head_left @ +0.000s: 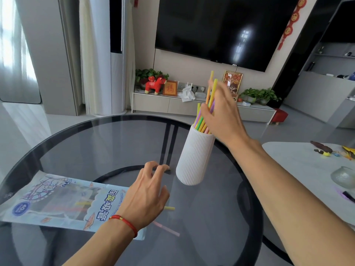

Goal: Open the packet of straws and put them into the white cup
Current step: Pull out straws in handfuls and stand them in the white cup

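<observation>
A tall white ribbed cup [194, 160] stands on the round glass table [96, 146], with several coloured straws [201, 123] sticking out of its top. My right hand [222, 114] is just above the cup, fingers curled round the upper part of the straw bunch. The printed straw packet [57, 200] lies flat at the near left, and a yellow and a red straw show through its window. My left hand [146, 196] hovers over the packet's open end with fingers loosely bent and holding nothing. A yellow straw [170, 208] and a pink straw [167, 228] lie on the glass beside it.
A white side table [299, 166] at the right carries a glass bowl [343, 177] and small toys. Beyond the glass table are a low TV cabinet [172, 104] with plants and a red toy horse, and a wall-mounted screen.
</observation>
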`<state>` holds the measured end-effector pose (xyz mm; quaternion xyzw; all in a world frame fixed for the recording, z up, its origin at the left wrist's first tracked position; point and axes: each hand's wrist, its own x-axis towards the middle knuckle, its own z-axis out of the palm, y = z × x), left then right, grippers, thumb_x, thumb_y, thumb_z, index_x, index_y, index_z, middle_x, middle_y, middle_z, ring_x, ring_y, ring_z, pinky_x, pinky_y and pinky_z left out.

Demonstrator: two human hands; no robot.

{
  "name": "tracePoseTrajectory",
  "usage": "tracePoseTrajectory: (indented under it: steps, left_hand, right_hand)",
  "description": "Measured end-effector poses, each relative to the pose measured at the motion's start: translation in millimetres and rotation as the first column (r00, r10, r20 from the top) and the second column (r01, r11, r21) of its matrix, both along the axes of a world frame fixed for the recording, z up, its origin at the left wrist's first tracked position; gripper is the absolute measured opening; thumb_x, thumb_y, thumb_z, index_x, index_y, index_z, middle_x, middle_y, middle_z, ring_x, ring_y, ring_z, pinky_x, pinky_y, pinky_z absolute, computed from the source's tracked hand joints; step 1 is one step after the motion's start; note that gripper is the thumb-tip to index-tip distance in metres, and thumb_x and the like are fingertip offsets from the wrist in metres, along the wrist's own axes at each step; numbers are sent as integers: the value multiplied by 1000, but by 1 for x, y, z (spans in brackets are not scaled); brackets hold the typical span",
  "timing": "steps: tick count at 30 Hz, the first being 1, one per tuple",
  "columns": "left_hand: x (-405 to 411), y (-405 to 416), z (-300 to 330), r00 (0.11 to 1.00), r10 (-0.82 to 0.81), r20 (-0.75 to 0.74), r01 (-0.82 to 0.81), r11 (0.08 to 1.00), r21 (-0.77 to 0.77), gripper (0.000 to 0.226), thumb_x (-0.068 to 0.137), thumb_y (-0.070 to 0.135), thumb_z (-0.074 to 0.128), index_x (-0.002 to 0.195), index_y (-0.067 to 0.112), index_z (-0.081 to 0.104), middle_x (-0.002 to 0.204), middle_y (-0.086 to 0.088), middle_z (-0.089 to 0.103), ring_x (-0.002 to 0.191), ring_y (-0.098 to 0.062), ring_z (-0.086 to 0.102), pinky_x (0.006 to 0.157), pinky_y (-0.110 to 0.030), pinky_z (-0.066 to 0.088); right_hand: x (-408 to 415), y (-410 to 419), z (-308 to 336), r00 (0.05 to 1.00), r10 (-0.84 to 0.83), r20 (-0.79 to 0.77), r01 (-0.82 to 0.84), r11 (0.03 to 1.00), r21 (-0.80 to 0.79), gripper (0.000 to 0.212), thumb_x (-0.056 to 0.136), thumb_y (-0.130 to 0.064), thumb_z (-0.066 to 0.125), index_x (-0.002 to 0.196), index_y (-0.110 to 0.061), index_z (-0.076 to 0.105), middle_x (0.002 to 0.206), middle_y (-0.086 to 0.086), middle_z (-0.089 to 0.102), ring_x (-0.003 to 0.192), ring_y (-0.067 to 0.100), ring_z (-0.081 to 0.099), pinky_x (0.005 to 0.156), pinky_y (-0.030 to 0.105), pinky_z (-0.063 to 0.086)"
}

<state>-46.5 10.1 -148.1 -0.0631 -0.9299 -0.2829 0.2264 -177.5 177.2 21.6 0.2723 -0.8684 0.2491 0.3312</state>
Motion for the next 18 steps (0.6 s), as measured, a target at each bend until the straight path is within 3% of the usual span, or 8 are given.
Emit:
tracePoseTrajectory:
  steps: [2, 5, 7, 10, 12, 14, 16, 18]
  left_hand:
    - [0, 0, 0, 1000, 4, 2, -4, 1000, 1, 44, 92, 21, 54, 135, 22, 43, 128, 1, 39, 101, -17, 48, 79, -35, 54]
    - [-1, -1, -1, 1000, 1, 2, -1, 1000, 0, 44, 92, 22, 54, 135, 23, 43, 128, 2, 38, 102, -16, 47, 80, -34, 53]
    - [-1, -1, -1, 1000, 0, 2, 0, 1000, -2, 44, 92, 22, 54, 135, 22, 43, 128, 2, 39, 101, -16, 48, 81, -34, 54]
    - [-2, -3, -1, 1000, 3, -6, -3, 1000, -6, 45, 92, 22, 54, 136, 21, 43, 128, 1, 40, 103, -17, 48, 82, -34, 53]
    - [-2, -6, -1, 1000, 9, -1, -9, 1000, -19, 45, 93, 23, 54, 137, 22, 43, 128, 1, 41, 106, -16, 47, 83, -28, 49]
    - [0, -11, 1, 1000, 6, 10, -5, 999, -34, 47, 92, 26, 54, 138, 23, 41, 130, 2, 41, 109, -16, 46, 85, -23, 43]
    - [3, -17, 6, 1000, 2, 8, -2, 1000, -26, 51, 90, 27, 57, 137, 23, 40, 130, 2, 43, 109, -17, 48, 85, -24, 44]
    - [7, -26, 12, 1000, -13, -7, 12, 1000, -19, 54, 86, 28, 61, 136, 22, 42, 126, 3, 47, 107, -18, 50, 86, -28, 46]
  right_hand:
    - [1, 1, -11, 1000, -22, 5, 22, 1000, 11, 53, 104, -13, 58, 153, 1, 41, 154, 16, 47, 137, 28, 52, 116, 30, 39]
    - [6, 0, -5, 994, 97, 40, -85, 967, -242, 82, 99, -8, 67, 164, -10, 17, 167, 15, 32, 149, 28, 42, 119, 44, 44]
    - [0, 0, 6, 993, 114, -26, -116, 949, -292, 93, 96, -4, 68, 167, -10, 9, 172, 17, 20, 156, 29, 33, 123, 44, 39]
    - [-11, -3, 18, 1000, -28, -13, 28, 999, -21, 67, 104, -18, 58, 164, -9, 29, 172, 14, 27, 156, 27, 33, 120, 31, 31]
    - [-10, -3, 11, 989, -119, 87, 98, 971, 216, 50, 109, -30, 45, 153, -7, 48, 160, 15, 49, 143, 31, 48, 114, 39, 38]
    - [-2, -3, -1, 988, -139, 71, 104, 924, 368, 47, 110, -33, 41, 145, -6, 56, 145, 15, 63, 128, 35, 58, 109, 44, 40]
    - [5, -2, -4, 994, -112, -7, 107, 929, 354, 45, 109, -30, 44, 144, -4, 58, 139, 16, 67, 125, 34, 61, 112, 45, 38]
    - [12, 1, -1, 981, -22, -195, 71, 966, 248, 38, 104, -21, 51, 133, 0, 65, 129, 18, 71, 121, 35, 62, 110, 46, 40]
